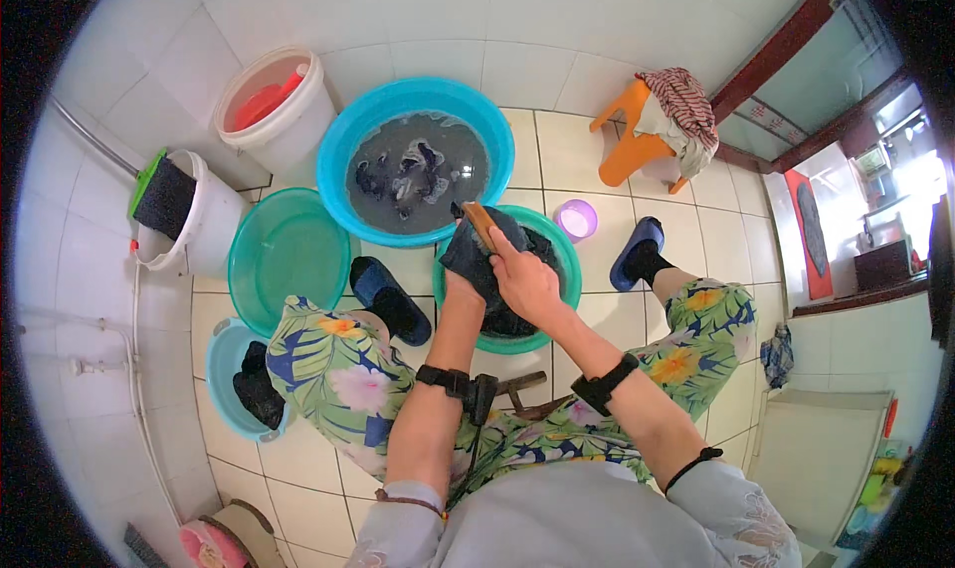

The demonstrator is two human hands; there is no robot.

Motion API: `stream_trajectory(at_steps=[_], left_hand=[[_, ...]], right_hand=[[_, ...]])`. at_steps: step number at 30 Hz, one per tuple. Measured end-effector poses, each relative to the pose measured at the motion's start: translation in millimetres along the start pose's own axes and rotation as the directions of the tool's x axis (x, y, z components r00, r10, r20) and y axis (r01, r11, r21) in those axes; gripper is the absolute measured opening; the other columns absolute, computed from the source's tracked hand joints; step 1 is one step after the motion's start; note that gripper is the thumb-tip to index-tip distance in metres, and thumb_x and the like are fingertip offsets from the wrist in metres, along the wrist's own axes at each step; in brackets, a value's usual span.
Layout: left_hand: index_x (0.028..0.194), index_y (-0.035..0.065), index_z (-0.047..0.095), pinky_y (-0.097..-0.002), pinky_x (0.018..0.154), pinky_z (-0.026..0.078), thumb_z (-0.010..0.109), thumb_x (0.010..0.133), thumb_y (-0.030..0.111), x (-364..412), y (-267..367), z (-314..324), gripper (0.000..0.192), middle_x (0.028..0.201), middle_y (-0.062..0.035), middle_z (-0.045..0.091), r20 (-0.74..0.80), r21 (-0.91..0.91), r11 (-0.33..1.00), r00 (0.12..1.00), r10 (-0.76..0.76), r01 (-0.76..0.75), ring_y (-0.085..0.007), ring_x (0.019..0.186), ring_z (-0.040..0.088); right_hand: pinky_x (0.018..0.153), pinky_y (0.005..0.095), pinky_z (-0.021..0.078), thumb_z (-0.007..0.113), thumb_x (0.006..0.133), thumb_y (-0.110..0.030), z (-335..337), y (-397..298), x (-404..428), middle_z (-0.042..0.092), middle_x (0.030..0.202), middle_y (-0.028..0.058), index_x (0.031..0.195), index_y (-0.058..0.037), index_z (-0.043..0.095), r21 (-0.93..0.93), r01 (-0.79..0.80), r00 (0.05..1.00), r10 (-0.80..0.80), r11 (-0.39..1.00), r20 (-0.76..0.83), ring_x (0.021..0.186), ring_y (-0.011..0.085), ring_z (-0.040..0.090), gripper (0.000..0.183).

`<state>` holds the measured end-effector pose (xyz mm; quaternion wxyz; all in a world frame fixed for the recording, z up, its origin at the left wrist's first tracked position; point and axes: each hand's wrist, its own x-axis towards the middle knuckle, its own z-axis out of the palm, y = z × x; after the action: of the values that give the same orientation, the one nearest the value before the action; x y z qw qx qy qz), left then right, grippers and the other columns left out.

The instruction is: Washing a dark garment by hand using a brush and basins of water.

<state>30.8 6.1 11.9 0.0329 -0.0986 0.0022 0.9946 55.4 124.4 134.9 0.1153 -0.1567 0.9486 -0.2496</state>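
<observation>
My right hand [528, 283] grips a wooden scrubbing brush [480, 223], index finger stretched along its back. The brush rests on a dark wet cloth item [468, 255], possibly a sock. My left hand [464, 287] holds that item from below, its fingers mostly hidden by the fabric. Both hands are over a small green basin [573, 281] with more dark wet fabric [515, 322] inside. Just beyond stands a large blue basin [328, 161] of grey, murky water, where dark fabric [421, 169] with suds breaks the surface.
To the left stand a green basin [287, 251], a light-blue basin [216, 378] with black fabric [260, 389], and two white buckets [298, 120], [224, 228]. A purple cup [577, 219] sits right of my hands. Farther off, an orange stool [630, 139] bears cloths [683, 109].
</observation>
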Motion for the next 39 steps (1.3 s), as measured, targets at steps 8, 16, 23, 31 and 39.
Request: stream_trajectory(at_steps=[8,16,23,31,39], left_hand=[[0.106,0.0076,0.06,-0.0407,0.083,0.052,0.043,0.095,0.056,-2.9,-6.0,-9.5,0.053,0.101,-0.0097,0.065,-0.087,0.127,0.99,0.995,-0.048,0.059,-0.0275,0.091,0.062],[0.092,0.0135,0.058,-0.0362,0.071,0.051,0.044,0.097,0.048,-11.6,-0.4,7.2,0.037,0.095,-0.0052,0.063,-0.296,0.24,0.967,0.955,-0.017,0.091,-0.0251,0.083,0.061],[0.104,0.0081,0.059,-0.0401,0.076,0.054,0.053,0.095,0.032,-23.2,-9.6,39.5,0.026,0.109,-0.0092,0.062,-0.394,0.317,0.938,0.919,-0.003,0.14,-0.0296,0.087,0.062],[0.114,0.0049,0.058,-0.0458,0.081,0.056,0.062,0.091,0.024,-5.2,4.0,15.0,0.031,0.11,-0.0137,0.063,-0.367,0.348,0.878,0.91,-0.195,0.329,-0.0307,0.094,0.065],[0.118,0.0028,0.057,-0.0495,0.088,0.053,0.045,0.095,0.052,-11.3,9.1,1.5,0.056,0.112,-0.0156,0.065,-0.184,0.27,0.894,0.931,-0.317,0.358,-0.0342,0.097,0.064]], right_hand=[[0.068,0.0521,0.0501,0.049,0.093,-0.028,1.2,-2.3,-49.3,0.063,0.078,0.0238,0.144,-0.0218,0.037,-0.14,-0.035,0.994,0.049,0.989,0.101,0.074,0.0421,0.063,0.053],[0.059,0.0471,0.053,0.053,0.089,-0.025,1.6,-6.8,-39.3,0.063,0.078,0.0178,0.143,-0.0175,0.039,-0.277,0.061,0.991,-0.025,0.959,0.13,0.067,0.0357,0.064,0.056],[0.045,0.0394,0.0508,0.056,0.083,-0.02,8.8,38.3,-52.9,0.058,0.068,0.0099,0.14,-0.0149,0.043,-0.348,0.365,0.919,-0.394,0.864,-0.014,0.055,0.0271,0.061,0.058],[0.045,0.0419,0.0485,0.054,0.084,-0.017,-42.8,53.6,-44.1,0.058,0.072,0.013,0.138,-0.0209,0.046,-0.373,0.498,0.867,-0.434,0.783,0.245,0.056,0.0278,0.061,0.055],[0.049,0.0401,0.0479,0.059,0.083,-0.019,-79.3,59.3,-26.4,0.057,0.075,0.0151,0.142,-0.0268,0.042,-0.354,0.592,0.803,-0.49,0.724,0.339,0.054,0.0278,0.059,0.062]])
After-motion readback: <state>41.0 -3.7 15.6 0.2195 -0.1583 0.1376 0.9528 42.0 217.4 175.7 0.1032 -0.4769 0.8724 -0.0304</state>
